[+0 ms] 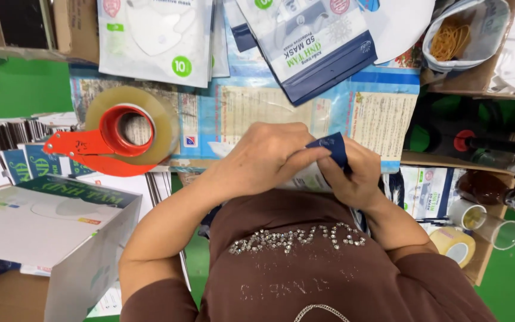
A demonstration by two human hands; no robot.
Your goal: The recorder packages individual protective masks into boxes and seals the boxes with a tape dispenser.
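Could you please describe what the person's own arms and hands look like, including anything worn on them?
Both hands, left and right, are bare: no gloves, and no rings or watch visible. The forearms are uncovered. Short brown sleeves end near the elbows, part of a brown top with a rhinestone pattern on the chest.

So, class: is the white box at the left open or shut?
Open. The box has its green-printed flap lifted, showing the pale inside; contents cannot be told.

Green floor (19, 89); cluttered worktable (382, 119)
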